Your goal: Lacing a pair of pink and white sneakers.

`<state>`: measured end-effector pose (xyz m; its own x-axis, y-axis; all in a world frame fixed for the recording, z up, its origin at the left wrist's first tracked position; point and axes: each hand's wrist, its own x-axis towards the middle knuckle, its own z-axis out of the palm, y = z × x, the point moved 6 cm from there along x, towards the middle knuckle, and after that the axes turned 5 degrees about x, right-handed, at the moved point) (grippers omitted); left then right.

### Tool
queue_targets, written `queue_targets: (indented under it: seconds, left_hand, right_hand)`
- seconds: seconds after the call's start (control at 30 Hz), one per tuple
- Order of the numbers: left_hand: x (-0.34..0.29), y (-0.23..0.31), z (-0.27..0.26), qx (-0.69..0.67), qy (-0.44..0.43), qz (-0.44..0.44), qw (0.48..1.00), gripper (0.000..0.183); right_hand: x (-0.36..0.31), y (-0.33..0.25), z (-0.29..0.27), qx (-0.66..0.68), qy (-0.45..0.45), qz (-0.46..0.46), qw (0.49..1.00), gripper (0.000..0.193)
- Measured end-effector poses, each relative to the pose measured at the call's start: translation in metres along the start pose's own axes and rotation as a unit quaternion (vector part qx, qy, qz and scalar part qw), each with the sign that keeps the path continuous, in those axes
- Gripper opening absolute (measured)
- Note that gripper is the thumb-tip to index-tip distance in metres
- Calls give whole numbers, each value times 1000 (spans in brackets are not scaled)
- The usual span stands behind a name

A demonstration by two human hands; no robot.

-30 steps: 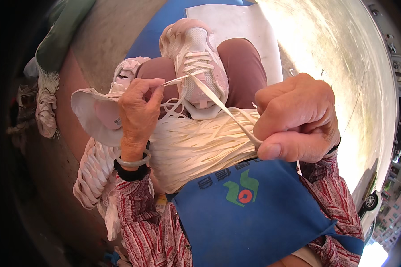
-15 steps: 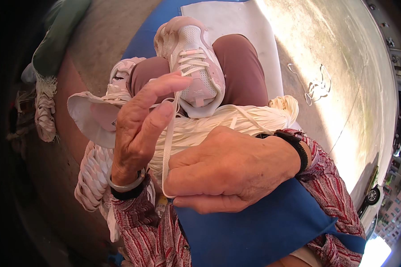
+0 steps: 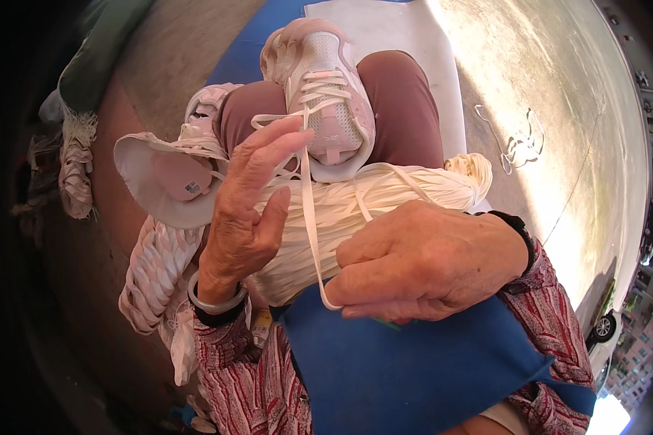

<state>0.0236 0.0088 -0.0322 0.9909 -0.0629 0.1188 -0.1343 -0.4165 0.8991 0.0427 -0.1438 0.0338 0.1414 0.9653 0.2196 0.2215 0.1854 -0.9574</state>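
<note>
A pink and white shoe upper [image 3: 325, 98] lies between my knees, its cream lace crossed through several eyelets. From the lacing a free length of shoelace [image 3: 310, 210] runs down toward my lap. My right hand [image 3: 432, 264] is closed on the lower end of that lace, above the blue apron. Beside the upper, my left hand [image 3: 250, 203] is raised with its fingers apart, and the lace passes close by its fingertips. Under both hands a thick bundle of cream laces [image 3: 392, 188] lies across my lap.
Another pink and white upper [image 3: 170, 181] rests at my left knee, above a braided hank of laces [image 3: 156, 275]. A loose lace [image 3: 519, 145] lies on the sunlit floor at right. Green fabric [image 3: 101, 58] and a pale bundle [image 3: 77, 163] are at far left. A blue apron [image 3: 406, 362] covers my lap.
My right hand has moved right and slightly up, drawing the lace with it. My left hand's fingers have turned upward and spread a little. The upper appears slightly higher and farther right.
</note>
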Motion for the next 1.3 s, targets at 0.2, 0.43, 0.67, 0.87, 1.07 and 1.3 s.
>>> queue_targets:
  seconds: [0.2, 0.43, 0.67, 0.87, 1.07, 1.3]
  left_hand:
    - [-9, 13, -11, -1, -84, 73, 994, 10]
    - [-39, 17, -107, -405, 100, 86, 905, 31]
    - [-89, 2, -169, -430, 200, 64, 878, 21]
    - [-113, 0, -198, -437, 264, 94, 855, 22]
    - [-122, -32, -199, -470, 246, 20, 848, 24]
    - [-93, -27, -183, -379, 251, -7, 891, 34]
  right_hand:
    - [3, -3, -9, 9, -20, 22, 1000, 16]
    - [-11, 65, -66, -229, 225, 140, 937, 9]
    - [21, 118, -59, -418, 188, 149, 876, 14]
    - [31, 132, -57, -438, 178, 144, 869, 13]
    - [-9, 133, -95, 270, 221, 205, 915, 15]
    - [-28, 117, -84, 158, 179, 190, 952, 18]
